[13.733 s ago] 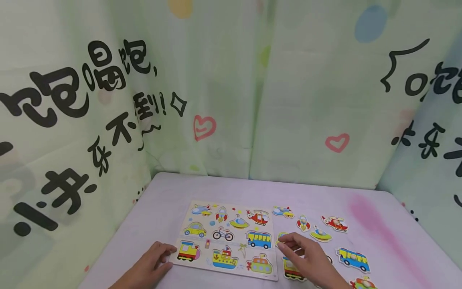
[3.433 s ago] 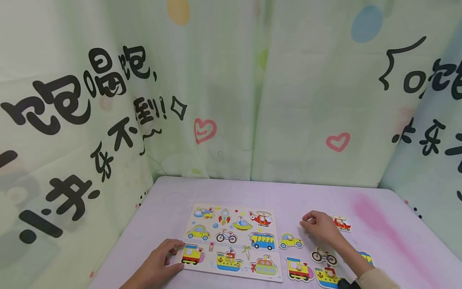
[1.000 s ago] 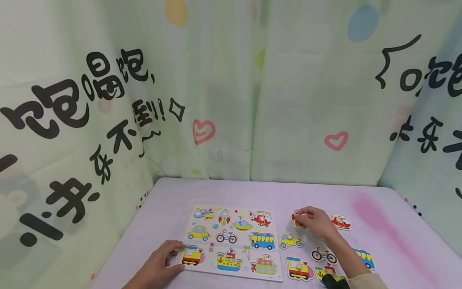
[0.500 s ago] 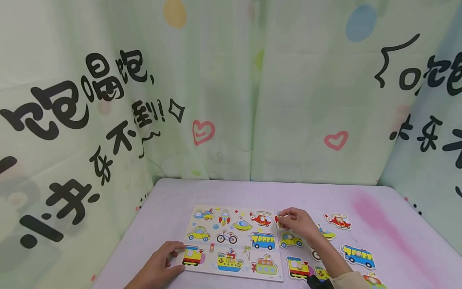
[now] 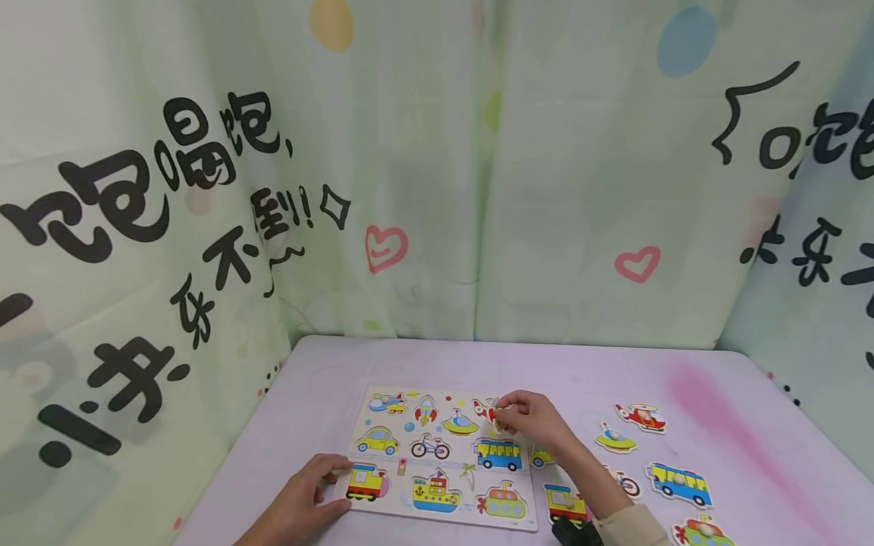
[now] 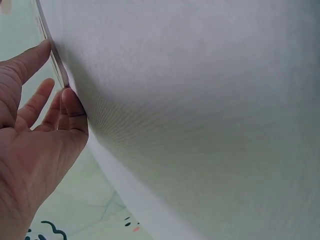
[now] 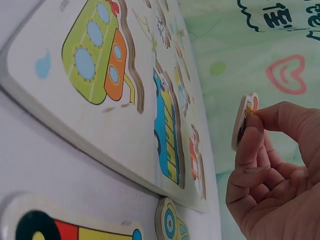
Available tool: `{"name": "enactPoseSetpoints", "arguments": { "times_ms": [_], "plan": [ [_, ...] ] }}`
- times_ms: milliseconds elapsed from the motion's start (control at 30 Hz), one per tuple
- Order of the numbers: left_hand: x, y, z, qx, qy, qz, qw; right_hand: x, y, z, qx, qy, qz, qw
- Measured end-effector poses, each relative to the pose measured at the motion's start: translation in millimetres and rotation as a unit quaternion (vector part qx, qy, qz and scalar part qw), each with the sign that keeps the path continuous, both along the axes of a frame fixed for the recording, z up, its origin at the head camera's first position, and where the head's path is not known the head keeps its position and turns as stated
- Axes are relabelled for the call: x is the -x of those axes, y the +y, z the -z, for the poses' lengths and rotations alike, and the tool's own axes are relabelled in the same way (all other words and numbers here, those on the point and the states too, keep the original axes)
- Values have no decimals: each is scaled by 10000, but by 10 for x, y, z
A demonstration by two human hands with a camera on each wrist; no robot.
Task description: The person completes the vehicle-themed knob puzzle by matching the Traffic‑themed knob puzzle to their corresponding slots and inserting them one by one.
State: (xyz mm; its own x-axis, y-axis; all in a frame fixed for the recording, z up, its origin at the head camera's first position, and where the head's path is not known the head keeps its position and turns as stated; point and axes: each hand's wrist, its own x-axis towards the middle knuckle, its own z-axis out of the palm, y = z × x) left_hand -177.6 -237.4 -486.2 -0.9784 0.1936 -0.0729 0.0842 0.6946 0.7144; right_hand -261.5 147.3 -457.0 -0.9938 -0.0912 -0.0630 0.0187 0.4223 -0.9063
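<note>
A white wooden puzzle board with colourful vehicle shapes lies on the table. My left hand holds its left edge near the front corner, thumb and bent fingers against the rim. Above the board's back right, over the helicopter shape, my right hand pinches a small rocket puzzle piece between thumb and index finger. In the right wrist view the piece stands on edge, raised off the board. The hand hides part of the helicopter shape, and the forearm partly covers the car piece and the train piece.
Loose pieces lie right of the board: a helicopter, a flying saucer, a bicycle, a bus and a submarine. A printed curtain borders the lilac table at the back and sides.
My right hand has picked up the rocket piece and carried it left, from beside the board to above it. The airplane piece has gone from the table's right side. My left hand stays at the board's edge.
</note>
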Motion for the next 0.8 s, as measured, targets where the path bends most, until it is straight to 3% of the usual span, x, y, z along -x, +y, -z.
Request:
{"name": "enactPoseSetpoints", "arguments": {
  "times_ms": [233, 533, 800],
  "plan": [
    [4, 27, -17, -70, -132, -90, 9998, 12, -148, 24, -18, 3, -128, 9999],
    [-25, 8, -25, -37, -54, -114, 9999, 56, -349, 72, 200, 44, -492, 9986],
    [-7, 14, 3, -28, -33, -108, 9999, 72, -510, 144, 157, 51, -577, 9982]
  ]
}}
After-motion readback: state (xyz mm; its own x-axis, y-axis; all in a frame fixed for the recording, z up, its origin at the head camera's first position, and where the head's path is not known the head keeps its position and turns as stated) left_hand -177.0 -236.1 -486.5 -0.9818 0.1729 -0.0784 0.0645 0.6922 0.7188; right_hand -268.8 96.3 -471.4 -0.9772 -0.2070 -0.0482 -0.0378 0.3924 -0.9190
